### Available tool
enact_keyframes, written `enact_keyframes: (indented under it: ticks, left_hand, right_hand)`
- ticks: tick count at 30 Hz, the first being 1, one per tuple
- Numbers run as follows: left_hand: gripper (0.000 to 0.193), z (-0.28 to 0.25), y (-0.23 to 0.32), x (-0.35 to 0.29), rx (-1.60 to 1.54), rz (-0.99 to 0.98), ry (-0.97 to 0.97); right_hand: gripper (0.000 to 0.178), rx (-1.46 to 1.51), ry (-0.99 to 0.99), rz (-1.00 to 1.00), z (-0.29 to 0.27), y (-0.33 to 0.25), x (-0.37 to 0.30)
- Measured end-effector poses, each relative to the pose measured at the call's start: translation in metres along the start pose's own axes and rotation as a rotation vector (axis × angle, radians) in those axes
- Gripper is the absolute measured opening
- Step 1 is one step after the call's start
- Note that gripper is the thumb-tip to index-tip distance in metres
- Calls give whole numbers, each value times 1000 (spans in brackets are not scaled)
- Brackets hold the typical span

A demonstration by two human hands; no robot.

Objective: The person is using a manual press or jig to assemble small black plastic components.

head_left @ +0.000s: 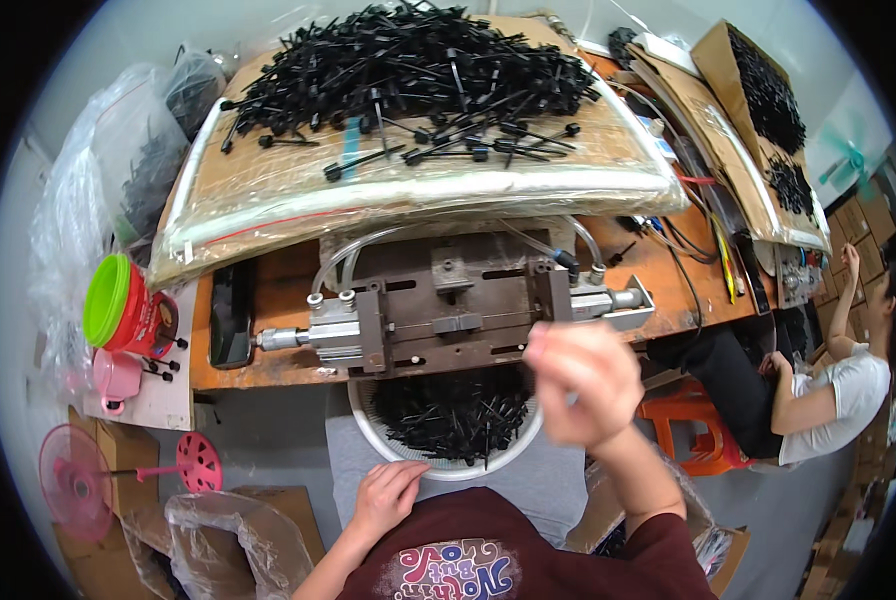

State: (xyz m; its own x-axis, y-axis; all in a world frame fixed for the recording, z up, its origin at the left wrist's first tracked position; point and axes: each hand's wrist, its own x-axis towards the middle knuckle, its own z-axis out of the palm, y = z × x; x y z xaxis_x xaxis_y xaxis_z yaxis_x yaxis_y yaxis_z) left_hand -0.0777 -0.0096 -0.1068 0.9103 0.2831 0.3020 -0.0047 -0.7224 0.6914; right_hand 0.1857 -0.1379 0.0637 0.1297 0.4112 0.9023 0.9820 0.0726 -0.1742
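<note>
Worn orange-brown wooden tabletop (268, 300), scuffed, with a plastic-wrapped cardboard board (268, 190) propped across its back. Pale grey-white wall (168, 30) behind, grey floor (268, 450) below. Left side: clear plastic bags (78, 190), a small pink fan (76, 480) on the floor, cardboard boxes (118, 550) beside it. Right side: orange plastic stool (698, 420), another person seated (828, 390) (white shirt), stacked brown cartons (868, 240) behind them. Even, bright indoor light; source not visible.
</note>
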Motion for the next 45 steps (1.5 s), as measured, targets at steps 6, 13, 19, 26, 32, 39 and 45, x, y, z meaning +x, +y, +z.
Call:
enact_keyframes:
  ticks: [6, 13, 19, 26, 32, 39, 45]
  left_hand:
    - [30, 0, 4, 3, -37, -67, 102]
    - [30, 9, 7, 1, -163, -127, 84]
    - [35, 4, 5, 1, -27, -5, 51]
    - [39, 4, 8, 0, 57, 97, 20]
    - [43, -1, 13, 2, 79, 114, -45]
    - [45, -1, 16, 13, 62, 131, -27]
    - [44, -6, 22, 16, 57, 129, -18]
  right_hand:
    - [19, -209, -175, 335, 4, 86, 74]
    - [45, -516, -691, 123, 23, 154, 129]
    - [55, -612, -1029, 222, 42, 153, 150]
    - [38, -602, -1020, 116, 40, 167, 148]
    - [36, -469, -960, 110, 28, 168, 147]
    - [29, -486, -1045, 159, 34, 166, 151]
    - [29, -350, -855, 113, 25, 169, 149]
